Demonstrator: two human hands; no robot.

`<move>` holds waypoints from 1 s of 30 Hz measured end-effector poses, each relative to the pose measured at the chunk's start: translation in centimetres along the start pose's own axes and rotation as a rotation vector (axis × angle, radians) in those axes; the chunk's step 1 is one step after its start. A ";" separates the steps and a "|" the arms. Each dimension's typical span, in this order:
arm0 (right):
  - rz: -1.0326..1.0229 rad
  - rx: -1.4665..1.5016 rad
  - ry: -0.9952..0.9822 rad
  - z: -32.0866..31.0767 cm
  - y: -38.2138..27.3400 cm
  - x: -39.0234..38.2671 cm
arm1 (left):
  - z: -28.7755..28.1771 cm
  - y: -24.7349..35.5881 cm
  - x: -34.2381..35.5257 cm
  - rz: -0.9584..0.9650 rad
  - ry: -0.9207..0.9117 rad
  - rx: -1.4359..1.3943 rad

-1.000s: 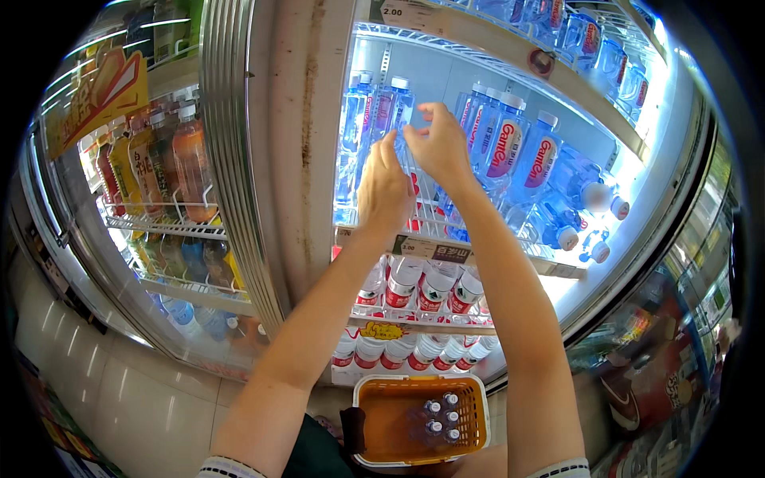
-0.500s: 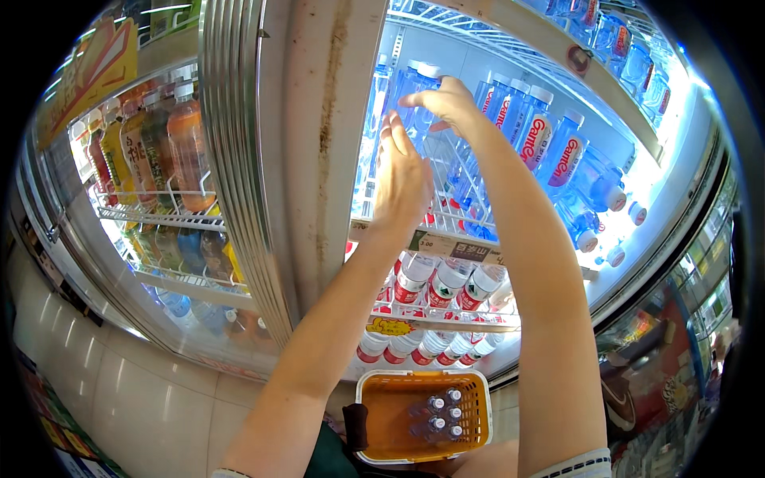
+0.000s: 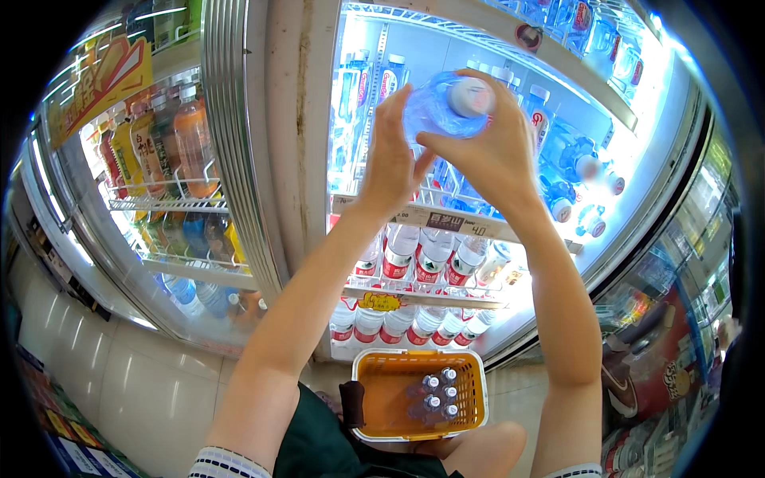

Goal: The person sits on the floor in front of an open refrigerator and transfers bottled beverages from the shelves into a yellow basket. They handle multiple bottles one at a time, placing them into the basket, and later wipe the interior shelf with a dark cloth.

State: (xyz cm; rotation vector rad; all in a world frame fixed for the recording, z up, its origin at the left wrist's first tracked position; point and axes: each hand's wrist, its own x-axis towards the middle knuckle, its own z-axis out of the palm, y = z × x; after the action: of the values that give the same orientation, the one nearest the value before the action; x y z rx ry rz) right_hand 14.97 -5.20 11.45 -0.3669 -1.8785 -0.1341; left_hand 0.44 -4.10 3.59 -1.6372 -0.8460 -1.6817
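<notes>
A clear blue water bottle (image 3: 437, 107) with a white cap is tilted so its cap faces me, in front of the upper cooler shelf. My right hand (image 3: 506, 151) wraps its right side, thumb below and fingers by the cap. My left hand (image 3: 390, 155) closes against its left side. Behind it, upright labelled water bottles (image 3: 392, 78) stand at the back left of the shelf. More blue bottles (image 3: 570, 151) lie on their sides at the right, caps outward.
Below the shelf's front rail (image 3: 414, 213) are rows of red-labelled water bottles (image 3: 396, 253). A yellow basket (image 3: 368, 366) holding several small bottles (image 3: 431, 401) sits on the floor before me. A metal-edged door frame (image 3: 239, 159) is on the left, with coloured drinks (image 3: 190, 143) beyond.
Both hands were reaching to the back left of the shelf. Now they have come nearer and hold a blue bottle between them, its cap tipped toward me. The view has shifted slightly.
</notes>
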 end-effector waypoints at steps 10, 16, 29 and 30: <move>0.609 0.371 -0.197 -9.9 -2.1 -13.9 | -0.5 14.3 -11.2 -0.275 -0.332 -0.347; 0.894 0.276 -0.380 -6.4 1.1 -28.7 | -1.1 18.0 -27.4 -0.794 -0.657 -0.424; 1.167 0.043 -0.868 -0.7 0.3 -49.5 | -4.3 21.6 -45.6 -1.139 -1.150 -0.360; 1.052 0.001 -0.853 -0.1 0.5 -51.1 | -4.4 21.8 -46.7 -1.156 -1.199 -0.339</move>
State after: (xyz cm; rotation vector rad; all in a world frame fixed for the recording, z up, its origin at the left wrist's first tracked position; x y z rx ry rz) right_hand 30.12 -14.27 -36.54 -1.5282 -2.2159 0.8497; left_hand 16.57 -20.24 -42.86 -2.6825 -2.5561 -1.2843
